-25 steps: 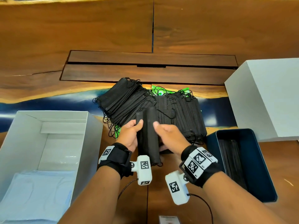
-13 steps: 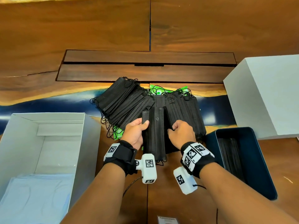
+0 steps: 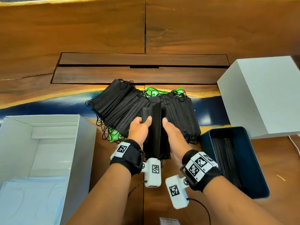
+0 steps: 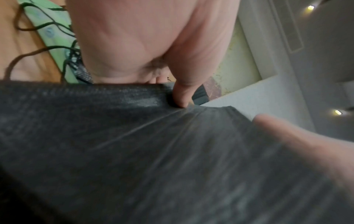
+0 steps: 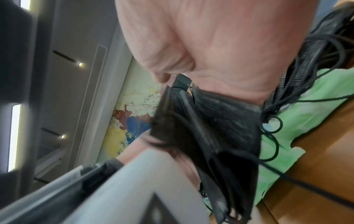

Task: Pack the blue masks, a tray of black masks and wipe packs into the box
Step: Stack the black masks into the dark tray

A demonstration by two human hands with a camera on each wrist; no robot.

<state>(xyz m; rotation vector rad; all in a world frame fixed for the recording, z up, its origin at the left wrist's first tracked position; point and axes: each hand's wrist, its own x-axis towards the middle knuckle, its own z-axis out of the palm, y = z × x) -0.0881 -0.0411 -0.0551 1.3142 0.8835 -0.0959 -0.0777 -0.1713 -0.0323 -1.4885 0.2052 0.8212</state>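
A bundle of black masks stands on edge between my two hands, lifted just in front of the big pile of black masks on the table. My left hand grips the bundle's left side, thumb on top. My right hand holds its right side. Green wipe packs lie under the pile. The white box at the left holds blue masks. A dark blue tray at the right has black masks inside. Up close, the bundle fills the left wrist view and hangs in the right wrist view.
A white box lid stands at the right behind the tray. A recessed wooden panel runs across the table behind the pile. A small card lies at the table's near edge.
Both hands stayed on the bundle and squeezed it narrower. The right hand slid back along the bundle's side, with its thumb now beside the top edge.
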